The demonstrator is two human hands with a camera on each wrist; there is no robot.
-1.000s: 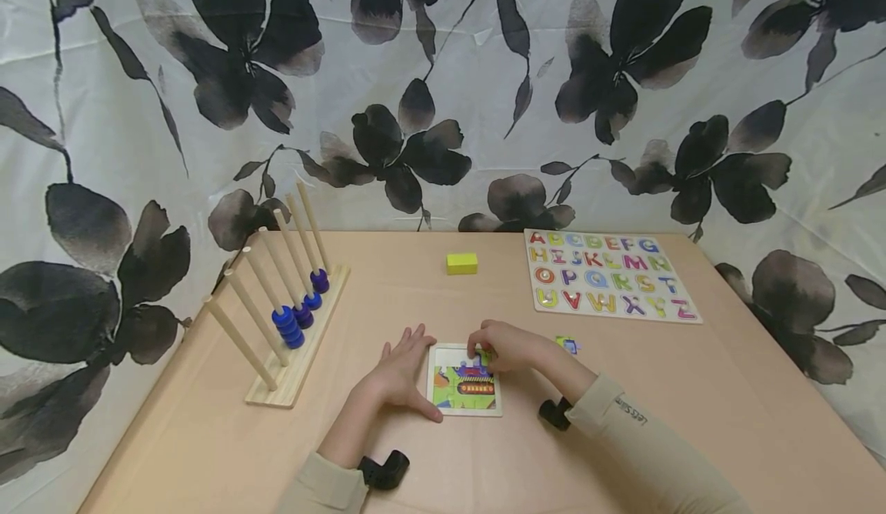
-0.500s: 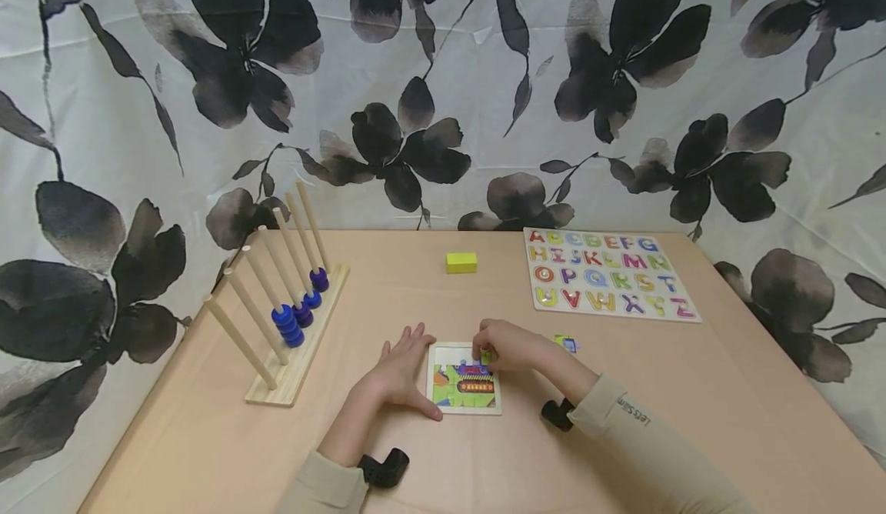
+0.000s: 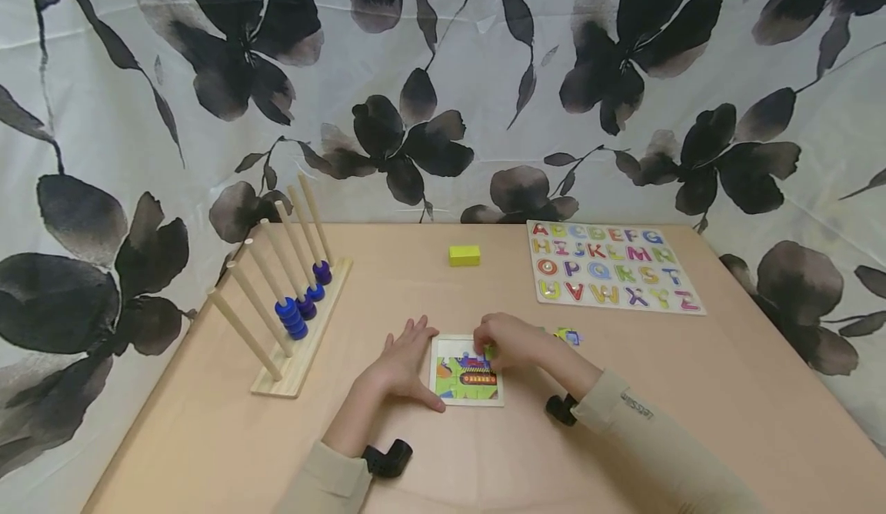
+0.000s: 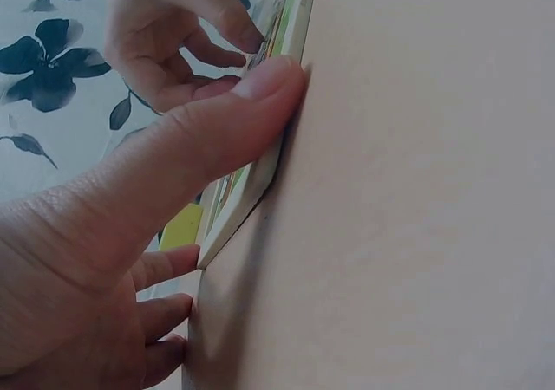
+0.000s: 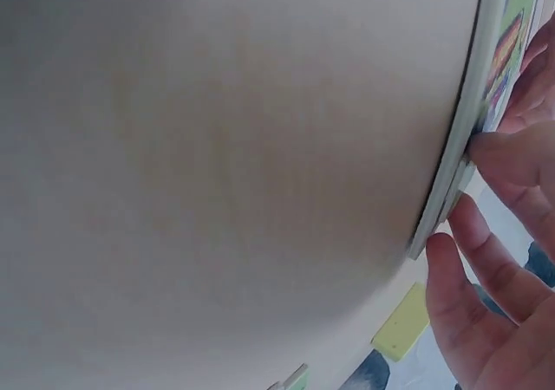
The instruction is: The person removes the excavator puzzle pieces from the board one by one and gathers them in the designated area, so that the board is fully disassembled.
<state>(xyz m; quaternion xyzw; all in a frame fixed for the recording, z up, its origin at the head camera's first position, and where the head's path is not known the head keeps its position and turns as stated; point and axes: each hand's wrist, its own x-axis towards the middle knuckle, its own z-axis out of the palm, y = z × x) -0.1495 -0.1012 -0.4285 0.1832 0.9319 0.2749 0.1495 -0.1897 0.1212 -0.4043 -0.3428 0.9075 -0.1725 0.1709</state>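
Observation:
A small jigsaw puzzle in a white tray (image 3: pixel 453 403) lies on the table, its lower pieces forming a colourful vehicle picture on green. My left hand (image 3: pixel 401 364) rests along the tray's left side with fingers spread; in the left wrist view its thumb (image 4: pixel 269 78) presses on the tray's edge. At the upper right of the tray my right hand (image 3: pixel 511 341) pinches a green puzzle piece (image 3: pixel 490 352), mostly hidden by the fingers. Another puzzle piece (image 3: pixel 569 336) lies on the table just beyond the right wrist.
On the left stands a wooden peg rack (image 3: pixel 304 364) with blue and purple rings on some pegs. A yellow block (image 3: pixel 464 255) sits beyond the tray. At the back right lies an alphabet board (image 3: pixel 616 268). A floral cloth (image 3: pixel 512 106) hangs behind the table.
The right fingers have shifted slightly right with the puzzle piece, staying at the tray's upper right. The left hand keeps its place. The whole head view has moved a little.

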